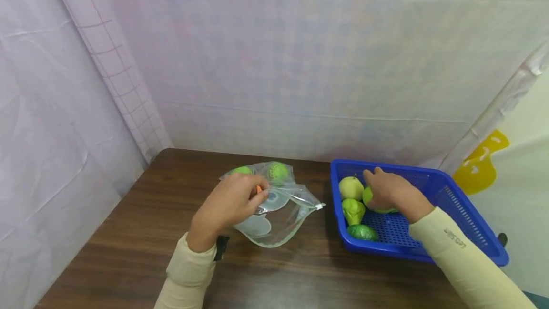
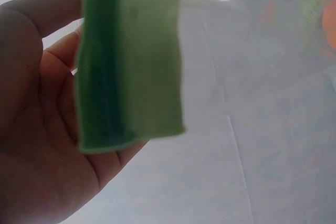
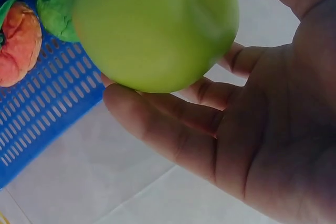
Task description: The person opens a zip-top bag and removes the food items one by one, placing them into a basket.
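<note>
My left hand (image 1: 233, 199) pinches the rim of a clear zip bag (image 1: 279, 232) on the table; in the left wrist view the bag's green edge strip (image 2: 131, 66) lies against the fingers. Inside the bag are a green textured ball-like piece (image 1: 278, 172), another green piece (image 1: 241, 170) and a bit of something orange (image 1: 259, 189). Over the blue basket (image 1: 386, 250), my right hand (image 1: 392, 192) grips a green apple (image 3: 157, 30), its fingers curled round the underside in the right wrist view.
The basket also holds a pale green round fruit (image 1: 351, 189), a light green pepper-like piece (image 1: 353, 211), a dark green bumpy piece (image 1: 362, 232) and an orange-red fruit (image 3: 20, 43). White sheeting (image 1: 300, 61) rises behind the brown table (image 1: 141, 232). A yellow shape (image 1: 480, 168) shows at right.
</note>
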### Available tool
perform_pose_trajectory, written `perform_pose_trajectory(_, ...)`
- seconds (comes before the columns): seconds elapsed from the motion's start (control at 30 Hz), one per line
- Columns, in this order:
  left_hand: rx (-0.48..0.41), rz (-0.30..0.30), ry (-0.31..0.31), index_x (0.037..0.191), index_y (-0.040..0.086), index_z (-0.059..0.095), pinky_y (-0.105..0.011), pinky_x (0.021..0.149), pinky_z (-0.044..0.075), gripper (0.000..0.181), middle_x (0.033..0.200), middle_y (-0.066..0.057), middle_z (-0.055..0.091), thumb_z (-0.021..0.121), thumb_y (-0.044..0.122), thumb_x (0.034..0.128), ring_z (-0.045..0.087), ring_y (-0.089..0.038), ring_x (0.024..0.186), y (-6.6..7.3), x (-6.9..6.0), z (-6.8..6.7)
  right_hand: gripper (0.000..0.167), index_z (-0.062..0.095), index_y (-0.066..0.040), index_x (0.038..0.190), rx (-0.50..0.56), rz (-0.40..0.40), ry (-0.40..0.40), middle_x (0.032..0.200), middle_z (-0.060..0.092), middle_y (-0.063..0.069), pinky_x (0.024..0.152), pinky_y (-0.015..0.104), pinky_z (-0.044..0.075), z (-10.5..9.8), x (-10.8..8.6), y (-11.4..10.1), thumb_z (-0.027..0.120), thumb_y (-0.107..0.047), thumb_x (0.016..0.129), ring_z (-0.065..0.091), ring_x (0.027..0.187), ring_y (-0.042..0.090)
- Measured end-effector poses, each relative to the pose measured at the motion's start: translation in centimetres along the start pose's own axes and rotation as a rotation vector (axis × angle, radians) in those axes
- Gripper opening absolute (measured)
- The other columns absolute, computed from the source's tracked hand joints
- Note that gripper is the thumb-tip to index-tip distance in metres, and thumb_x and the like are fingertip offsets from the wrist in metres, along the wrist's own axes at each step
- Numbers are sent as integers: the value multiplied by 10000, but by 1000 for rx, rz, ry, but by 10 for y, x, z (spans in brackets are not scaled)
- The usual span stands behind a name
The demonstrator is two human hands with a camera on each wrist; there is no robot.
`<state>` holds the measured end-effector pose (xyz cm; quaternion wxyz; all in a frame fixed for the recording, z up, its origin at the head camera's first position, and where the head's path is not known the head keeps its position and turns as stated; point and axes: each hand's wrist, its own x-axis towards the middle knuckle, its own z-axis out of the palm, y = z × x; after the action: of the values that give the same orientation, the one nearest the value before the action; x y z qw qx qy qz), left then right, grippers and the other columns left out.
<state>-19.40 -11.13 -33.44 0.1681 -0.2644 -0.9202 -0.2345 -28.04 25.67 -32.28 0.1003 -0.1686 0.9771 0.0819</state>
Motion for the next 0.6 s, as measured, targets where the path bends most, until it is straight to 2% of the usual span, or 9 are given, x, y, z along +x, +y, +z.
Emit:
perform_pose_trajectory(0.43, 3, -14, -12, 971, 157, 762, -211, 543, 376, 108, 680, 127, 554, 657, 175, 955, 439, -33, 584, 1, -1, -1, 775, 382, 102, 1461, 12, -13, -9, 1441, 377, 431, 960, 660, 459, 8, 1, -2, 703, -119, 791, 510, 1203, 601)
perform_pose_trajectory(0.6, -2, -14, -18, 981, 155, 762, -211, 543, 378, 107, 695, 125, 568, 661, 179, 956, 442, -34, 588, 1, -2, -2, 775, 360, 101, 1477, 30, 1, -36, 1463, 337, 442, 966, 662, 454, 13, 4, 1, 702, -97, 811, 496, 1219, 603)
